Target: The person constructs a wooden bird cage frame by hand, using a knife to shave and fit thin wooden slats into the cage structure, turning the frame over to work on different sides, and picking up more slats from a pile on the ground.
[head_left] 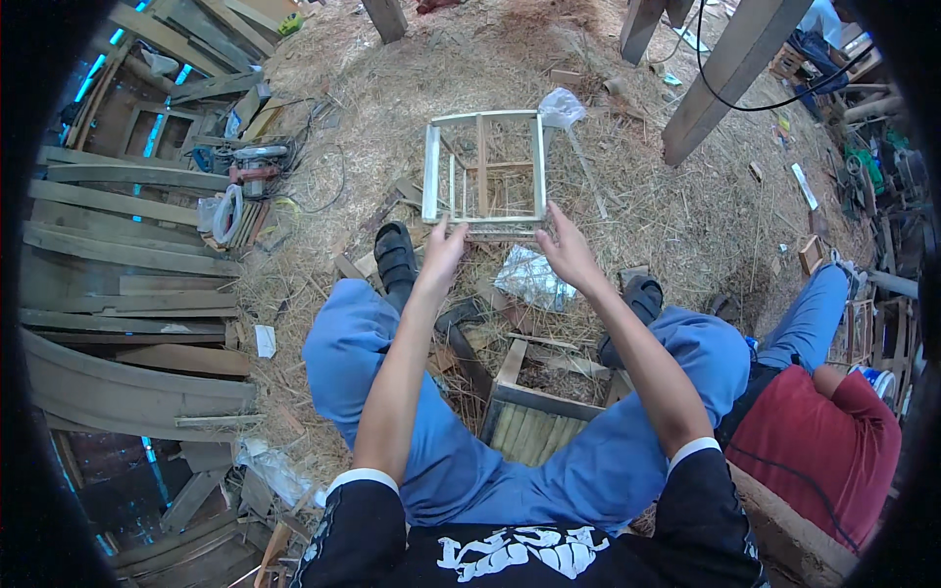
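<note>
A small pale wooden frame (481,157) stands on the straw-strewn ground in front of me, with upright posts, a curved far rail and thin cross pieces inside. My left hand (444,252) grips its near left corner, the fingers closed about the wood. At the near right corner, my right hand (569,251) holds the same frame between thumb and fingers. The undersides of both grips are hidden. A crumpled whitish sheet (534,278) lies on the ground just below the frame, and a hammer-like tool (465,343) rests between my feet.
Curved boards (127,250) are stacked along the left, beside a red-bodied power saw (257,176). A slatted wooden piece (534,431) lies between my legs. One wooden post (720,83) rises at the right. A person in a red shirt (814,451) sits close on my right.
</note>
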The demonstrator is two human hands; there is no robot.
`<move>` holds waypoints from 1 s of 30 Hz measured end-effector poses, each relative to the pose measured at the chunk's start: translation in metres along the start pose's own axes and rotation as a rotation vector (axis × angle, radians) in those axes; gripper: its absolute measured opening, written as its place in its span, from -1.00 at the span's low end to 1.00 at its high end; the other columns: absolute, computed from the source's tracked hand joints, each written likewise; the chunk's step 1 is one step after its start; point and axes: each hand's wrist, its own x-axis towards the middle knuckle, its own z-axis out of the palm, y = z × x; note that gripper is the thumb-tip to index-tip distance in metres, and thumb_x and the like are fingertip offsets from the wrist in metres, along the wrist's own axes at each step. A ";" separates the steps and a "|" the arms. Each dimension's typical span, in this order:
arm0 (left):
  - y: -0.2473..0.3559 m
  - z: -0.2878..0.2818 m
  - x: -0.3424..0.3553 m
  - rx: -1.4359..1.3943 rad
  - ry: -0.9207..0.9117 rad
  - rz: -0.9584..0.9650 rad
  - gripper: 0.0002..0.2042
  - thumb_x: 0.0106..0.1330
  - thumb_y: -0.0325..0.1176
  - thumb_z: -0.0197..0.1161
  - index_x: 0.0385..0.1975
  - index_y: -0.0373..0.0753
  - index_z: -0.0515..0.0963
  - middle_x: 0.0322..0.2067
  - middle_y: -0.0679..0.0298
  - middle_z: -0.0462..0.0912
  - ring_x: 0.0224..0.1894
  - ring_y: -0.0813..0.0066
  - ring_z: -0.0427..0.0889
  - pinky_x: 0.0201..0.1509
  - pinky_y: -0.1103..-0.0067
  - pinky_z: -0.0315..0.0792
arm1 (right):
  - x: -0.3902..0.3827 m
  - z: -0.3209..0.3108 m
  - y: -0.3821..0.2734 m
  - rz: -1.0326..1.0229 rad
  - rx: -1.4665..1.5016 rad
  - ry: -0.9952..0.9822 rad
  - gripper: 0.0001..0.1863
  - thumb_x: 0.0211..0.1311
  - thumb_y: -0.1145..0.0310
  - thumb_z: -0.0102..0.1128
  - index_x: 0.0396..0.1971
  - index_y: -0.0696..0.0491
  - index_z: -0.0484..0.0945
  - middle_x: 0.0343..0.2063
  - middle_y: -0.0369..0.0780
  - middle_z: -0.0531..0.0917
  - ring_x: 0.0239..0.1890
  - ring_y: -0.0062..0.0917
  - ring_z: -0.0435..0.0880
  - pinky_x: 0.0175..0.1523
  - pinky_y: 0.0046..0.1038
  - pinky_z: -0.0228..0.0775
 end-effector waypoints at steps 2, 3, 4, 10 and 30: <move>0.002 0.000 -0.002 -0.014 0.026 -0.029 -0.26 0.45 -0.23 0.19 0.49 -0.41 -0.02 0.28 -0.07 0.41 0.32 0.21 0.40 0.37 0.39 0.27 | 0.000 -0.006 -0.011 -0.103 -0.100 0.048 -0.34 0.38 0.28 0.12 0.39 0.21 0.21 0.24 0.14 0.46 0.28 0.00 0.47 0.36 -0.16 0.32; 0.002 0.001 -0.003 0.004 0.011 -0.032 -0.30 0.45 -0.20 0.18 0.46 -0.40 0.06 0.30 -0.07 0.40 0.33 0.19 0.40 0.38 0.38 0.26 | 0.000 -0.010 -0.015 -0.103 -0.139 0.000 -0.37 0.38 0.26 0.13 0.36 0.21 0.27 0.26 0.13 0.44 0.29 -0.02 0.45 0.36 -0.16 0.32; 0.003 0.003 -0.003 0.022 -0.006 -0.035 -0.34 0.45 -0.17 0.18 0.43 -0.40 0.15 0.32 -0.08 0.38 0.34 0.16 0.40 0.40 0.37 0.25 | -0.001 -0.015 -0.020 -0.103 -0.178 -0.048 -0.40 0.38 0.23 0.14 0.33 0.21 0.33 0.27 0.12 0.43 0.31 -0.03 0.43 0.36 -0.16 0.31; -0.002 0.011 0.004 0.221 -0.049 0.160 -0.41 0.43 -0.06 0.17 0.30 -0.38 0.39 0.30 -0.12 0.40 0.33 0.04 0.39 0.43 0.33 0.21 | -0.023 -0.029 -0.045 0.026 -0.336 -0.145 -0.43 0.37 0.11 0.16 0.28 0.09 0.42 0.25 0.07 0.46 0.27 -0.06 0.48 0.32 -0.05 0.33; 0.095 0.006 -0.067 -0.040 0.040 0.438 -0.54 0.47 -0.19 0.15 0.23 -0.39 0.46 0.11 -0.04 0.59 0.20 0.20 0.54 0.31 0.40 0.34 | -0.040 -0.064 -0.110 -0.192 -0.409 0.181 -0.52 0.37 0.15 0.20 0.19 0.09 0.51 0.28 0.00 0.46 0.22 -0.07 0.55 0.29 -0.17 0.40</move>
